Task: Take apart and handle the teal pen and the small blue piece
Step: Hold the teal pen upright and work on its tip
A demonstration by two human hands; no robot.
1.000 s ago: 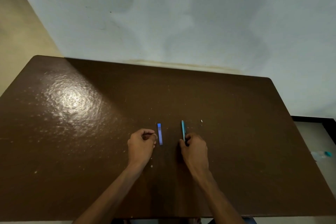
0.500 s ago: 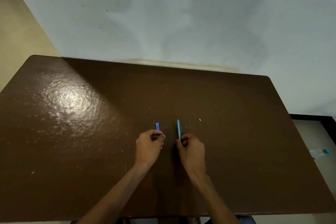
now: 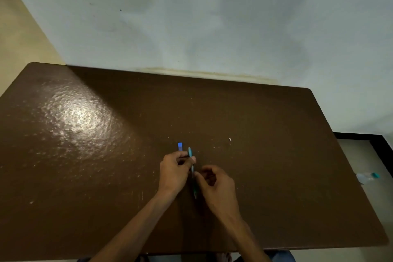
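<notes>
**Pen held along the near–far axis between two hands**

The teal pen (image 3: 192, 171) lay above the brown table (image 3: 85, 155) with its long axis running from the person toward the wall, tilted slightly leftward at the far end. The left hand (image 3: 173, 173) pinched the pen's far portion between thumb and fingertips, while the right hand (image 3: 217, 187) was curled beside the near portion, its fingertips meeting the barrel; whether it gripped firmly could not be told. The small blue piece (image 3: 180, 146) appeared just beyond the left hand's fingers and just left of the pen's far tip; whether that hand held it or it lay on the table was unclear. Separation would probably require pulling along the barrel's axis, the two hands drawing apart. A white speck (image 3: 230, 139) lay apart, to the right.
</notes>
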